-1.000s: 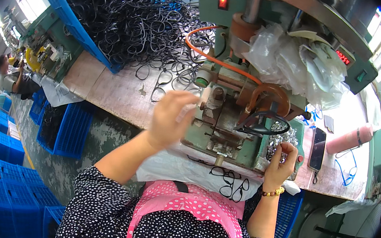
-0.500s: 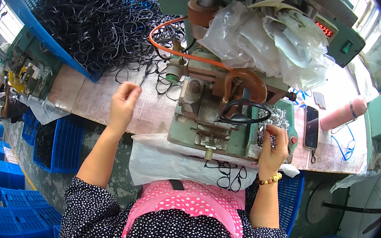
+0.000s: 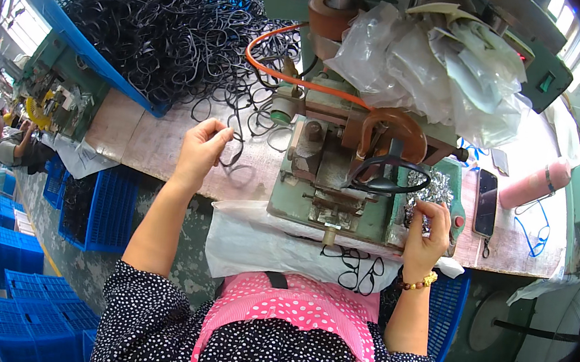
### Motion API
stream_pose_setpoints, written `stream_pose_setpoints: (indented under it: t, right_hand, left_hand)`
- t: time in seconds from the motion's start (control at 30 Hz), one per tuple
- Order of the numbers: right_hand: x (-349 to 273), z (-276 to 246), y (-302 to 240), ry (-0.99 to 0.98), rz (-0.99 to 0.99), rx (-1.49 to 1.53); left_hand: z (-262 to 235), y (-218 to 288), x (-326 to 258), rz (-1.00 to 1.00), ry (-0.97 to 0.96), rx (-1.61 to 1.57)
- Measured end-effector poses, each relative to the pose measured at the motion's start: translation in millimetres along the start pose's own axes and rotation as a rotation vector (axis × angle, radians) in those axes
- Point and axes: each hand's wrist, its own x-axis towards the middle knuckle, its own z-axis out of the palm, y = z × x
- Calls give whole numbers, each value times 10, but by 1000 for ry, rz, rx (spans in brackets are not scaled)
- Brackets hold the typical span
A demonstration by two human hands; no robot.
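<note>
My left hand (image 3: 204, 147) is closed in a pinch above the table, left of the press machine (image 3: 326, 178). From its fingertips hangs a thin black looped strap (image 3: 240, 147). My right hand (image 3: 428, 233) has thumb and fingertips together at the near edge of a green tray with small shiny metal pieces (image 3: 437, 188). Whatever it pinches is too small or hidden to make out. A black loop (image 3: 387, 187) sits on the press between my hands, under a brown curved part.
A big tangle of black straps (image 3: 157, 27) spills from a blue crate (image 3: 96, 49) at the far left. Crumpled plastic bags (image 3: 434, 68) hang on the machine. A phone (image 3: 486, 203) and pink bottle (image 3: 536, 184) are at right. Black loops (image 3: 352, 265) lie on white sheeting before me.
My left hand has come a little to the right and up, and a strap loop now shows at its fingers. My right hand stays by the metal pieces. The whole view has shifted slightly.
</note>
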Motion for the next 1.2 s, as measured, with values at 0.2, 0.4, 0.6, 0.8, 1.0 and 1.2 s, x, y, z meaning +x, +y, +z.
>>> stream_pose_setpoints:
  t: [0.2, 0.4, 0.6, 0.8, 1.0, 1.2]
  right_hand:
    - [82, -49, -106, 11, 98, 146]
    - [258, -6, -540, -51, 158, 518]
    - [359, 48, -922, -67, 186, 729]
    - [323, 184, -1064, -151, 128, 651]
    - [348, 396, -1132, -128, 233, 850]
    - [381, 422, -1189, -176, 330, 984]
  left_hand:
    - [264, -527, -271, -68, 143, -127]
    - [443, -543, -573, -44, 174, -384]
    - [782, -594, -312, -147, 137, -606]
    - [775, -79, -441, 69, 290, -268]
    - [717, 1047, -825, 483, -22, -353]
    - [856, 1270, -549, 522, -39, -376]
